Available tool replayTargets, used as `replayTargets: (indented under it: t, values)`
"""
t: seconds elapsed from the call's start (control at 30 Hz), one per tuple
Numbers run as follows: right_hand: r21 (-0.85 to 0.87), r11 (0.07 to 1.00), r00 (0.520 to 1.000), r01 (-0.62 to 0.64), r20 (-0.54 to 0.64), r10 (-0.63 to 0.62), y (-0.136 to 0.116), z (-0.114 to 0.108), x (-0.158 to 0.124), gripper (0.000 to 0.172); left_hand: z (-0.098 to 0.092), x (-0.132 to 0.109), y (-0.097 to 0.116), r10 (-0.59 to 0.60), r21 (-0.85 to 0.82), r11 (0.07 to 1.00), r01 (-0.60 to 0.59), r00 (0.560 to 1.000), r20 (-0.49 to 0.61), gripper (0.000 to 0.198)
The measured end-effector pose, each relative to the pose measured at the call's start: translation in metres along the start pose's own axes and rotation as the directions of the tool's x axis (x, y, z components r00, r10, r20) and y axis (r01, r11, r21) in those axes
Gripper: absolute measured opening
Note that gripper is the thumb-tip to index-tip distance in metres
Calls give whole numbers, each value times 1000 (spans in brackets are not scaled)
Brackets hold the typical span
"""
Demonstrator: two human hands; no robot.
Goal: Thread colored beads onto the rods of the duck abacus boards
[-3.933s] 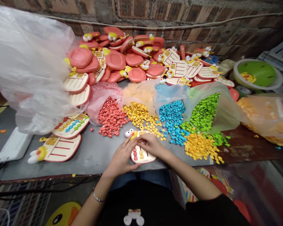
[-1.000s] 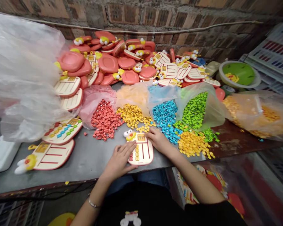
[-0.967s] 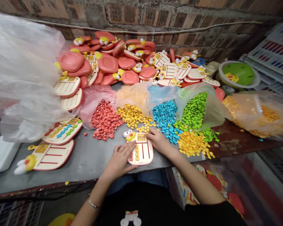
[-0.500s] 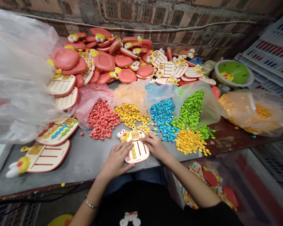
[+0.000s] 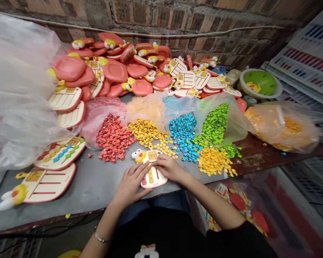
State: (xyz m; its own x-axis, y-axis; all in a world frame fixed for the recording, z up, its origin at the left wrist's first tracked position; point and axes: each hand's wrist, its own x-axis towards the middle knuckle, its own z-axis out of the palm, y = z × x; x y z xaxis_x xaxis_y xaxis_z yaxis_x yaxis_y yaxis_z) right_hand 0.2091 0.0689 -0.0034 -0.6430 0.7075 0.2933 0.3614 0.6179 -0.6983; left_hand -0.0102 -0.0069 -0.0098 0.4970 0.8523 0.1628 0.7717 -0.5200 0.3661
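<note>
A cream toy board (image 5: 161,181) with a red rim, dark red slots and a googly-eyed yellow duck head (image 5: 139,155) lies flat before me. Yellow pieces (image 5: 150,175) fill part of one slot, and red pieces sit at its lower left. My left hand (image 5: 129,184) grips the board's left side, fingers over the face and thumb along the near edge. Over the board's upper slots, my right hand (image 5: 170,167) has its fingertips pressed together. Whatever they pinch is hidden; the two hands' fingertips nearly meet.
Piles of red (image 5: 113,138), yellow (image 5: 145,130), blue (image 5: 183,134) and green pieces (image 5: 215,123) spill from bags behind the board. Loose yellow pieces (image 5: 214,160) lie right. Two boards, one filled (image 5: 60,154), one bare-slotted (image 5: 50,184), lie left. Many boards (image 5: 115,70) heap against the wall.
My right hand has shifted left across the board from its right side to the upper slots near the yellow row. My left hand keeps its hold. The view has shifted slightly.
</note>
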Motion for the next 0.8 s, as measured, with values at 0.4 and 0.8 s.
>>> replayTargets:
  t: [0.4,0.8]
  values:
    - [-358,897,960,-260,-200,198,39,-56,-35,22,-1,2,0,9,-21,1000,-9,1000,-14,67]
    - [-275,920,941,-278,-268,205,41,-49,-23,17,-4,0,14,-63,-1,998,63,998,9,68]
